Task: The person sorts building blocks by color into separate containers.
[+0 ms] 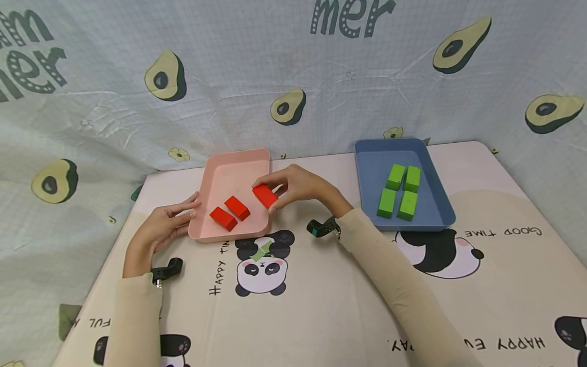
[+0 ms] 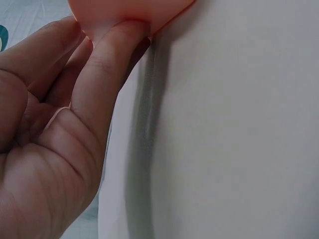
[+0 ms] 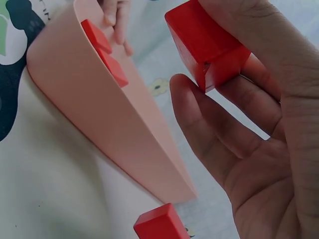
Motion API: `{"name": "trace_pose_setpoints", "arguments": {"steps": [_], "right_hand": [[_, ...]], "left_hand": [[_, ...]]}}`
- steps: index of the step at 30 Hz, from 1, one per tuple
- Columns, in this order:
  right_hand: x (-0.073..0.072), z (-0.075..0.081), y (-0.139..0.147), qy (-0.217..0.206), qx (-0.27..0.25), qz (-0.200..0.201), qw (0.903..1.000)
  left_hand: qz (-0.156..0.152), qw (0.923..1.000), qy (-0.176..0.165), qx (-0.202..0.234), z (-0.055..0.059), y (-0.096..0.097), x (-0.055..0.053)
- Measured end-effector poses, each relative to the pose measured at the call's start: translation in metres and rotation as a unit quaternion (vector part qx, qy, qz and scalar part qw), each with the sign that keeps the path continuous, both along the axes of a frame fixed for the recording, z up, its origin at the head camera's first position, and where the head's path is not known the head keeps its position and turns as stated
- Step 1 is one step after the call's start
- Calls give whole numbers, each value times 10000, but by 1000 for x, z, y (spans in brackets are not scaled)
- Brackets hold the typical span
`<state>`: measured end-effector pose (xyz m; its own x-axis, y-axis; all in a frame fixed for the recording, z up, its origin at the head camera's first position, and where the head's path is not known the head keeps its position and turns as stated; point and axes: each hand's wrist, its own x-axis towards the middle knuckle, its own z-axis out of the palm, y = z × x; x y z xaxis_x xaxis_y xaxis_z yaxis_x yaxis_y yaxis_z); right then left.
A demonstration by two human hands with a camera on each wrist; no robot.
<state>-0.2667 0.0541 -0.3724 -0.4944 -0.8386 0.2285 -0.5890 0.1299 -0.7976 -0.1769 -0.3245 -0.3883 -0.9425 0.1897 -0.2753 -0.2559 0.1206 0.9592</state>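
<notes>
My left hand (image 1: 161,224) holds the left edge of a pink tray (image 1: 238,159). In the left wrist view its thumb presses the outside of the tray's wall (image 2: 124,10); the right wrist view shows fingertips over the far rim. My right hand (image 1: 302,186) pinches a red block (image 1: 265,195) between thumb and fingers, above the tray's right rim. Inside the tray lie two more red blocks, a left one (image 1: 223,218) and a right one (image 1: 237,207). Another red block (image 3: 162,223) appears outside the tray in the right wrist view; the head view does not show it clearly.
A blue tray (image 1: 440,206) stands to the right, with several green blocks (image 1: 395,177) in it. Both trays sit on a panda-print tablecloth (image 1: 293,316). Behind the table hangs an avocado-print curtain (image 1: 229,66). Each wrist carries a small black camera mount (image 1: 323,227).
</notes>
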Motion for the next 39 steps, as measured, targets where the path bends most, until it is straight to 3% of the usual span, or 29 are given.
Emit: {"name": "trace_pose_setpoints", "arguments": {"steps": [24, 39], "right_hand": [[-1, 1, -16, -23, -127, -25, 9999], [-8, 6, -33, -175, 79, 142, 9997]], "left_hand": [[124, 9999, -58, 31, -3, 0, -1], [103, 9999, -105, 15, -2, -1, -1]]}}
